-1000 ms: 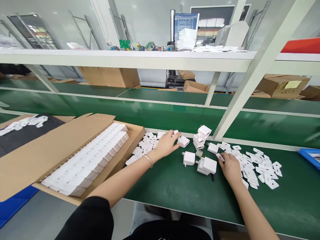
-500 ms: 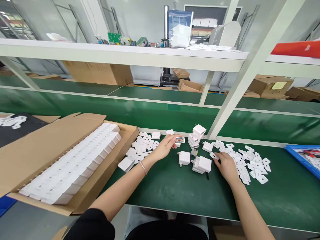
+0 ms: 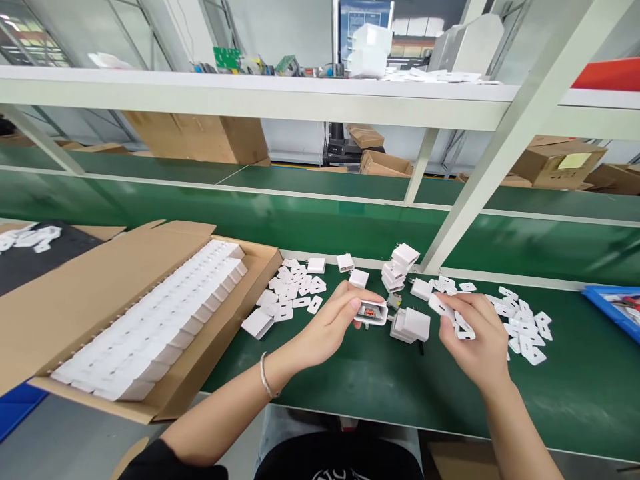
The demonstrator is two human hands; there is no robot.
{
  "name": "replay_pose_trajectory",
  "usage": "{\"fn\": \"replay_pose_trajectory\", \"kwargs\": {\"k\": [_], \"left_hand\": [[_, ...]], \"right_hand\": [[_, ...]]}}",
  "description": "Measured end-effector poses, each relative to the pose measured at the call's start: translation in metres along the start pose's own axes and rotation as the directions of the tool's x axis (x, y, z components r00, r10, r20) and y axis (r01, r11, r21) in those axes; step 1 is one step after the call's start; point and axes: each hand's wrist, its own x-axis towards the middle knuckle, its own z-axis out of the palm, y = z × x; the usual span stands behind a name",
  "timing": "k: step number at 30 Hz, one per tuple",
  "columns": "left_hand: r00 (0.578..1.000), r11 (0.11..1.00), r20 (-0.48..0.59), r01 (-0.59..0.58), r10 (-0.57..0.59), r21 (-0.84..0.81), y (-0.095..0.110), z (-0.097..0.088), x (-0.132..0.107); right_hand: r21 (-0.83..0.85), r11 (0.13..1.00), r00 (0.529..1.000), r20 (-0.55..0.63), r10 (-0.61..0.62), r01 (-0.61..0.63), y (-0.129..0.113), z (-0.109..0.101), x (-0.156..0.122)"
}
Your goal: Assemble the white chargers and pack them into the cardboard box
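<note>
Left hand (image 3: pixel 330 327) clamped on a white charger (image 3: pixel 373 312), port end showing, held just above the green bench (image 3: pixel 350 380); right hand (image 3: pixel 477 340) pinches a small white tab (image 3: pixel 443 307) near it, hands apart; carton (image 3: pixel 100 287) at left looks nearly full of packed rows; few loose chargers (image 3: pixel 410 325) left on bench beside the tab heap (image 3: pixel 525 327).

Open brown cardboard box (image 3: pixel 100 287) sits left on the green workbench (image 3: pixel 360 380), rows of white plastic chargers (image 3: pixel 165 323) inside. Right of it, loose flat white tabs (image 3: pixel 295 293); then a pile of white plugs (image 3: pixel 397 270) mid-bench, more tabs (image 3: pixel 523 323) far right.
</note>
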Motion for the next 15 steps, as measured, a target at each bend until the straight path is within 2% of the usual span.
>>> {"fn": "replay_pose_trajectory", "kwargs": {"k": [3, 5, 10, 15], "left_hand": [[0.999, 0.999, 0.002, 0.042, -0.042, 0.020, 0.002, 0.007, -0.005], [0.997, 0.997, 0.016, 0.072, -0.072, 0.005, 0.002, 0.010, -0.007], [0.993, 0.994, 0.058, 0.107, -0.106, -0.007, 0.003, 0.013, -0.014], [0.984, 0.980, 0.067, 0.169, -0.163, -0.102, 0.004, 0.015, -0.019]], "right_hand": [[0.032, 0.992, 0.992, 0.006, -0.125, 0.125, -0.034, -0.004, 0.013], [0.069, 0.984, 0.985, 0.032, -0.168, 0.165, -0.049, -0.001, 0.017], [0.208, 0.968, 0.976, 0.136, -0.169, 0.139, -0.068, 0.013, 0.015], [0.202, 0.970, 0.966, 0.194, -0.173, 0.134, -0.078, 0.024, 0.012]]}}
